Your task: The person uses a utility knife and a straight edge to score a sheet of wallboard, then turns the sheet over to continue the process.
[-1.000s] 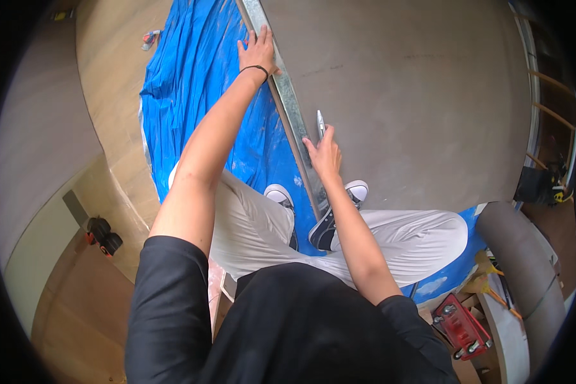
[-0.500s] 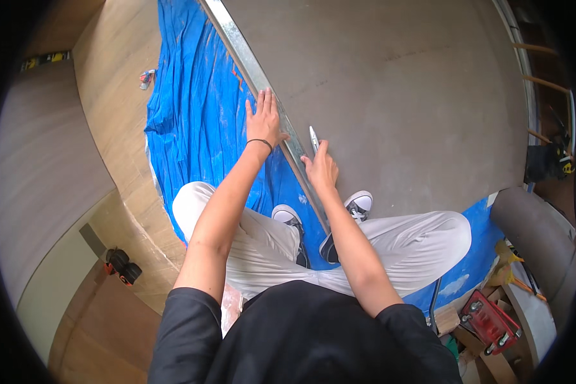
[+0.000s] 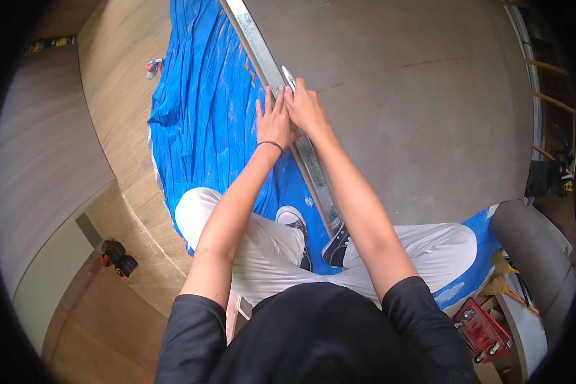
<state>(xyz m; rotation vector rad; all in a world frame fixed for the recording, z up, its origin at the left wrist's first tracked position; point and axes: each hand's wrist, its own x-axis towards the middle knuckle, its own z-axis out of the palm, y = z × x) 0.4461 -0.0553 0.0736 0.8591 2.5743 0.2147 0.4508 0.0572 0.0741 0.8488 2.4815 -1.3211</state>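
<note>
A long galvanised metal channel (image 3: 252, 41) lies slantwise along the left edge of a large grey-brown board (image 3: 416, 121). My left hand (image 3: 274, 123) rests flat on the channel, fingers stretched forward and slightly apart, a dark band around its wrist. Close beside it, my right hand (image 3: 306, 109) is closed around a slim silver utility knife (image 3: 288, 77), its front end pointing away from me along the channel's right side. Whether the blade touches the board I cannot tell. The fingertips of both hands are almost together.
Blue tarp (image 3: 195, 109) covers the wooden floor (image 3: 112, 83) left of the board. My sneakers (image 3: 292, 221) stand near the channel's near end. A red wheeled thing (image 3: 483, 333) and a grey roll-like form (image 3: 531, 240) are at lower right. Dark-and-orange gear (image 3: 117, 259) sits at left.
My right hand has moved forward and left with the utility knife, up beside my left hand. The left hand stays on the channel, and the view has shifted slightly.
</note>
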